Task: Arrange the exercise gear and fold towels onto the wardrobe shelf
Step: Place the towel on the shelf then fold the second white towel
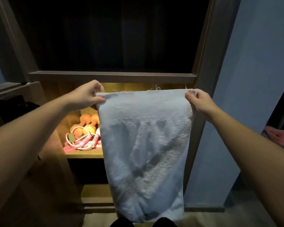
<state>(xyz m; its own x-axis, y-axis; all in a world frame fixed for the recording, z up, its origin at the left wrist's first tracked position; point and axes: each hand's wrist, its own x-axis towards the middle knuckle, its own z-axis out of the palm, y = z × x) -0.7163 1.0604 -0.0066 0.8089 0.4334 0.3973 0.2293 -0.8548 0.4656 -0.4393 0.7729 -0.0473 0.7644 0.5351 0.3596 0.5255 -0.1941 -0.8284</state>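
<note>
1. The wardrobe (208,63) is seen straight ahead, with its upper compartment dark and a lower one lit warmly.
2. A pale towel (144,145) is held up in front of the wardrobe. It is stretched between both hands and hangs full length from its top edge.
3. The lit shelf (84,155) is partly hidden by the towel; only its left part is shown.
4. The towel's top left corner is pinched by the left hand (87,95), with the fingers curled round the cloth.
5. The top right corner is gripped likewise by the right hand (198,100), level with the left.
6. Orange dumbbells (85,123) are laid on the shelf, below the left hand and just beside the towel's left edge.
7. A pink skipping rope (82,141) is heaped against the dumbbells' front, and its right end is covered by the towel.
</note>
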